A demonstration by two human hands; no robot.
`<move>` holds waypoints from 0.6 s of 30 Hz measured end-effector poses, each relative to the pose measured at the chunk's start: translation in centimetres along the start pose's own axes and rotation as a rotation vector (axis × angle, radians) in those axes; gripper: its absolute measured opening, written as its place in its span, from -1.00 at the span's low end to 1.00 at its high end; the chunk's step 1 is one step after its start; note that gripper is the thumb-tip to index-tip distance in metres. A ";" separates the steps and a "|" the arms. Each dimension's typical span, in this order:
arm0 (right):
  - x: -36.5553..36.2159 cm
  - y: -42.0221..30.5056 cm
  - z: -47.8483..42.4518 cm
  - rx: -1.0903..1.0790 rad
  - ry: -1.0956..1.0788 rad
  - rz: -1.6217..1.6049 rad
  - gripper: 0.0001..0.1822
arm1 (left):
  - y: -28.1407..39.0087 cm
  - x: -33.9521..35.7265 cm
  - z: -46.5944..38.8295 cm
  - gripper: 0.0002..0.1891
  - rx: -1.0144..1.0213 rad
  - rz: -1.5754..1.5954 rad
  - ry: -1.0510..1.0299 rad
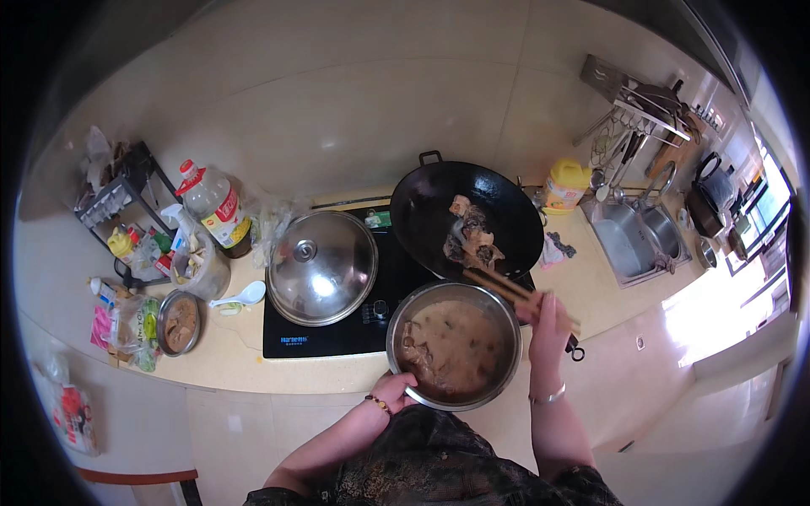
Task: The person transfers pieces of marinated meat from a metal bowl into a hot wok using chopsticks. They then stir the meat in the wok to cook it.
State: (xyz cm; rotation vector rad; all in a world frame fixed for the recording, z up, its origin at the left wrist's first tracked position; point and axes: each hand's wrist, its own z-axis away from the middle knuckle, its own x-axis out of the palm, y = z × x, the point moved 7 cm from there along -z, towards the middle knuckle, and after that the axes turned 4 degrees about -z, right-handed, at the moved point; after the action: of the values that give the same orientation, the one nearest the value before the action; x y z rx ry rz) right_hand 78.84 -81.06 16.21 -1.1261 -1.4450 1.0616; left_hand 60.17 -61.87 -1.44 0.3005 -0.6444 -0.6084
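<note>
My left hand [393, 391] grips the near-left rim of a stainless steel bowl [517, 354]. Cloudy brown broth [459, 341] with pieces of meat fills much of it. In my right hand [545, 319] is a pair of wooden chopsticks [506, 289], slightly blurred, whose tips reach over the near edge of a black wok [421, 221]. Several chunks of browned, bony meat [476, 239] lie in the wok by the tips; whether the chopsticks touch them I cannot tell. The bowl is held in front of the wok, which stands on the right side of a black induction cooktop [329, 345].
Left on the cooktop sits a domed metal lid [323, 272]. Beyond it stand a large oil bottle [218, 215], a plastic tub [205, 272], a white spoon [243, 295] and a small metal bowl of meat [180, 326]. To the right are a yellow jug [565, 186] and a sink [623, 243].
</note>
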 end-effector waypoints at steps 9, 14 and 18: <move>5.7 8.2 6.3 -0.179 -0.290 0.388 -0.89 | -0.9 -0.5 -1.1 -0.61 -0.031 -0.030 -0.005; 3.6 11.1 5.6 0.047 -0.141 0.178 -0.78 | -0.7 -0.5 -1.0 -0.61 -0.022 -0.036 0.020; 1.5 8.0 6.1 0.159 -0.059 0.032 -0.76 | -0.4 -0.6 -0.8 -0.59 -0.007 -0.058 0.029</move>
State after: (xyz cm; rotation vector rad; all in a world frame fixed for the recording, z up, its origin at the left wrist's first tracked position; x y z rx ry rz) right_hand 73.69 -78.47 7.83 -1.0147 -1.3665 1.2184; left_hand 60.18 -61.76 -2.53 0.3222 -0.6073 -0.6604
